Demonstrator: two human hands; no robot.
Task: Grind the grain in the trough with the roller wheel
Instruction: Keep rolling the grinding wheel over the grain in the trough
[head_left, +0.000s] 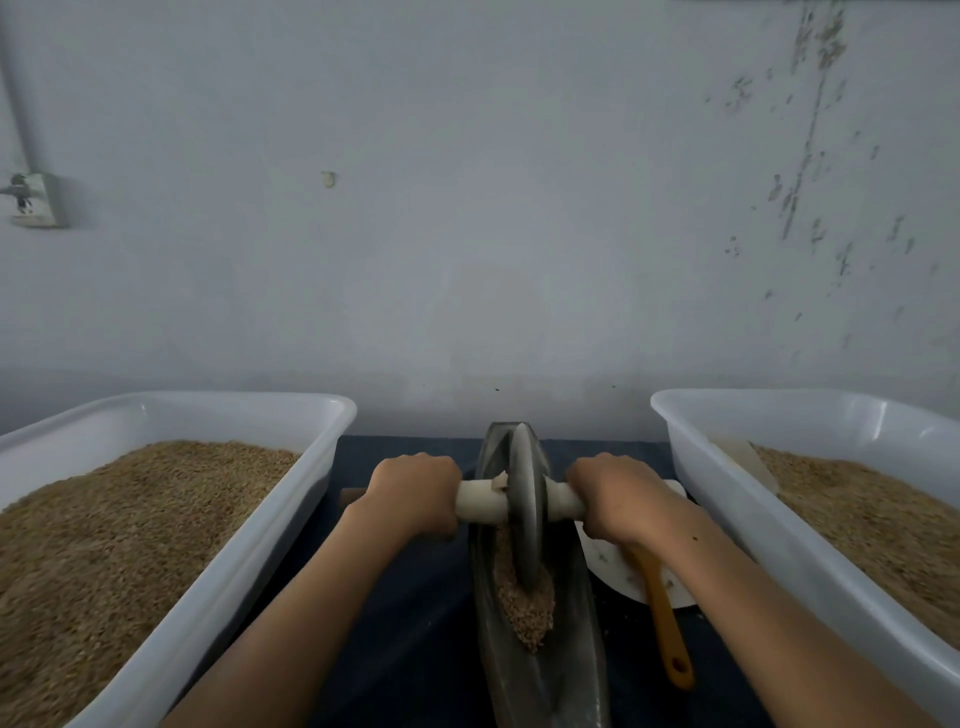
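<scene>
Two white tubs (171, 519) (810, 488) of loose grain flanked the work on the left and right, close enough, I judged, to refill from one and empty into the other. Between them, on a dark cloth (415, 623), the narrow metal trough (571, 639) ran from near to far, so the wheel could be rocked straight along it. The roller wheel (524, 499) stood upright in the channel toward its far end, with the grain (524, 608) heaped just behind it on the near side. A pale axle (483, 501) passed through the hub, and the left hand (413, 493) and right hand (615, 496) each wrapped tightly round one end, evenly spaced to keep the disc from tipping. Beside the trough on the right, a white plate (613, 566) and an orange-handled tool (667, 629) lay within reach, probably for scraping out meal.
</scene>
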